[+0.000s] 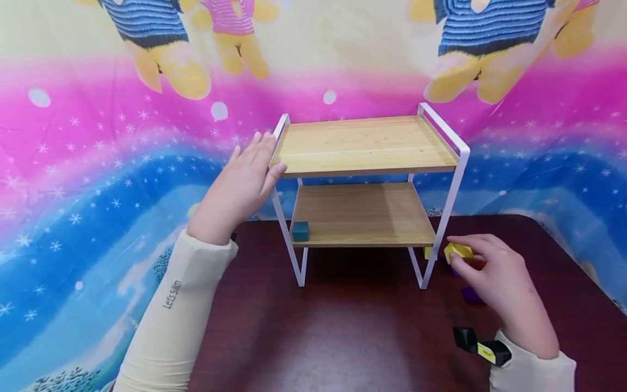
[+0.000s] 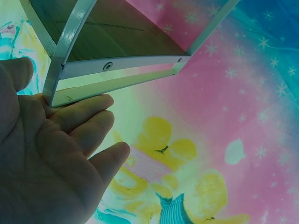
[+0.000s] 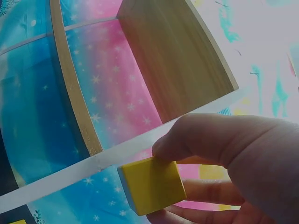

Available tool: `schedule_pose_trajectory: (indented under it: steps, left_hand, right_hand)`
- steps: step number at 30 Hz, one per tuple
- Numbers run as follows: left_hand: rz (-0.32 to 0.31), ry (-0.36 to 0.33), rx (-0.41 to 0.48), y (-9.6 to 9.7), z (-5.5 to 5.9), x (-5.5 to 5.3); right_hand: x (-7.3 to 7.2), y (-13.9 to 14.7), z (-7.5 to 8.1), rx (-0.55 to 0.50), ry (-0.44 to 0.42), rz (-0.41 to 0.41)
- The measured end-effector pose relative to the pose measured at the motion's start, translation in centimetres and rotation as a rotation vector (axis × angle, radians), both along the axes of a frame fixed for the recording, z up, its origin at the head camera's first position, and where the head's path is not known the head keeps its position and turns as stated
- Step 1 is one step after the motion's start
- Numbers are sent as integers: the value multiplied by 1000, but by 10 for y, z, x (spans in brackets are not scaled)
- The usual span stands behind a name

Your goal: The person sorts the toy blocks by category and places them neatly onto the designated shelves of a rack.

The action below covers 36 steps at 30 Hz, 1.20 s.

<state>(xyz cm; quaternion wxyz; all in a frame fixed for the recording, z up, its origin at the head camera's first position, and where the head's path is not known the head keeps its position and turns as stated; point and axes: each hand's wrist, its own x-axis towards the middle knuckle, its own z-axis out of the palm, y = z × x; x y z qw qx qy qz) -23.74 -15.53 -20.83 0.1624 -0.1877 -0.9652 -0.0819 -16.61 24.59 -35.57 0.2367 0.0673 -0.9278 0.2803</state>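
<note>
A two-tier shelf rack [image 1: 362, 146] with wooden boards and a white metal frame stands on the dark table. My left hand [image 1: 239, 188] lies with extended fingers against the rack's upper left side rail; in the left wrist view, the fingers [image 2: 84, 114] touch the white frame. Beside the rack's right leg, my right hand [image 1: 504, 277] pinches a yellow block [image 3: 154, 185] between thumb and fingers. On the lower board [image 1: 367, 218], a teal cube [image 1: 300, 231] sits at the front left corner. Nothing lies on the upper board.
Purple blocks [image 1: 471, 295] lie on the dark table [image 1: 343, 332] near my right hand, partly hidden by it. Another yellow block [image 1: 429, 253] shows behind the rack's right front leg. A colourful cartoon-print cloth [image 1: 122, 163] hangs behind the table.
</note>
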Motion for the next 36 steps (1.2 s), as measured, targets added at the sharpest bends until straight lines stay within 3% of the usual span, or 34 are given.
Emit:
schedule_pose_trajectory:
  steps: [15,24,36]
  left_hand:
    - [-5,-6,1,0,1,0]
    - [-10,-10,3,0,0,1]
    - [5,-1,-4,1,0,1]
  right_hand:
    - [-1,-13,0,19,126,44]
    - [1,-20,2,39,92,47]
    - [-2,-33,0,22,118,71]
